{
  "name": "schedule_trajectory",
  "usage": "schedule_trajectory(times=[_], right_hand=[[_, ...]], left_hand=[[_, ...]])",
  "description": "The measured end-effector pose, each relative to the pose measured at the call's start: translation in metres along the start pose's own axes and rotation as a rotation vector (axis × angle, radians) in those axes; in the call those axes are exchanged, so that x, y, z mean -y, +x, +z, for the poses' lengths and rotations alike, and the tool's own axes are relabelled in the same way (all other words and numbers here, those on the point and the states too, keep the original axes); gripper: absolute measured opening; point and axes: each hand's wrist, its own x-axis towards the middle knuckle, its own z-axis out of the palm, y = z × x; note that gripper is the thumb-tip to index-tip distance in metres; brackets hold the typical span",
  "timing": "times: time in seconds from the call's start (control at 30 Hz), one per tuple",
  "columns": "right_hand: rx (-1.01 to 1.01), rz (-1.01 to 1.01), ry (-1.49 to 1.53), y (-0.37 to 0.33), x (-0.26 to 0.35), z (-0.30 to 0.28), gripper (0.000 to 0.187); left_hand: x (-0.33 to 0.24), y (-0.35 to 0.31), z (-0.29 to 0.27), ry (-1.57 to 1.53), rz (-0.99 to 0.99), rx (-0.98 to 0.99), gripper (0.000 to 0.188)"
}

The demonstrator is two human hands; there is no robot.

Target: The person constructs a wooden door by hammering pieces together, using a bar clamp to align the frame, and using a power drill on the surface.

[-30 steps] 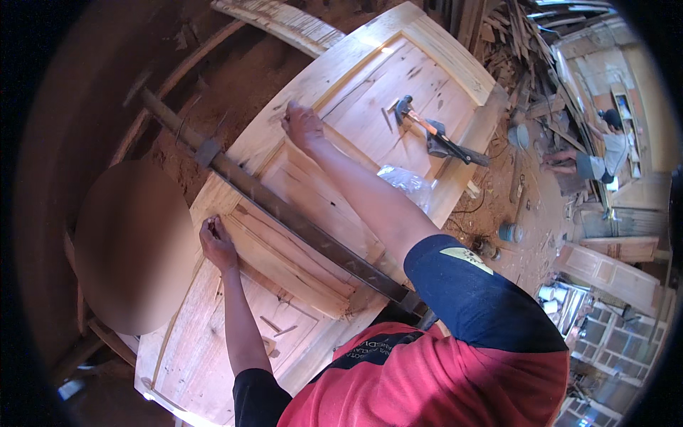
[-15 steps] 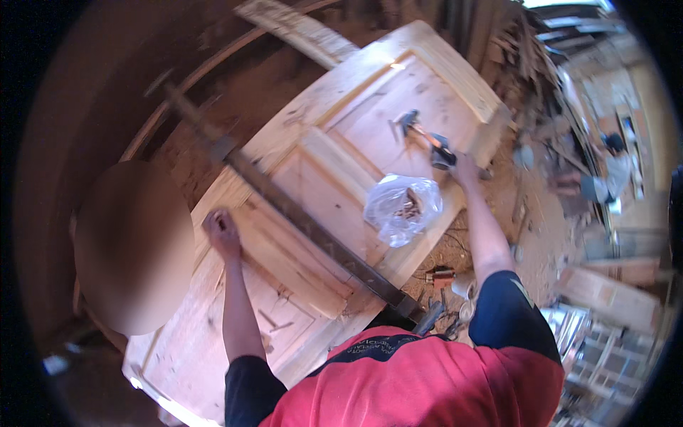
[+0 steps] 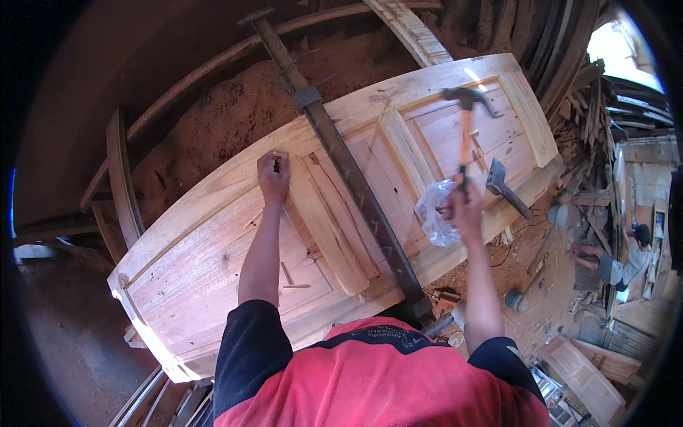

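My right hand point(image 3: 466, 217) is wrapped round the handle of a claw hammer point(image 3: 466, 139), its head pointing away from me over the wooden door panel point(image 3: 206, 274). Partly hidden behind that hand, a clear plastic bag point(image 3: 434, 213) sits on the door; small brown pieces showed in it earlier. Beside it lies a mallet point(image 3: 505, 188) with a dark, blocky head. At the door's far frame rail, my left hand point(image 3: 274, 178) is closed, fingertips pinched together near a joint. Whatever is between those fingers is too small to name.
A long metal bar clamp point(image 3: 363, 196) crosses the door between my hands. Thin wood strips point(image 3: 292, 277) lie on the near panel. Tools point(image 3: 447, 299) and a bucket point(image 3: 516, 300) stand on the floor at right, where another person point(image 3: 633, 256) sits. Scrap boards point(image 3: 583, 107) are piled behind.
My right hand has lifted the hammer off the door, apart from the mallet, and swung it upright across the bag. My left hand stays at the far rail. The view has shifted.
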Motion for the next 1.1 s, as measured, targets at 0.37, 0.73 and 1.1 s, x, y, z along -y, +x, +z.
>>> schedule_trajectory(times=[0.37,0.73,1.1], right_hand=[[0.45,-0.386,-0.422,-0.026,-0.028,0.186,0.023],[0.453,-0.43,-0.727,-0.012,-0.04,0.201,0.032],[0.538,-0.284,-0.709,-0.029,-0.041,0.211,0.029]], left_hand=[[0.006,0.0,0.011,0.064,0.118,-0.007,0.015],[-0.001,-0.041,-0.03,-0.226,-0.187,-0.175,0.027],[0.005,-0.131,-0.152,0.324,-0.246,-0.077,0.028]])
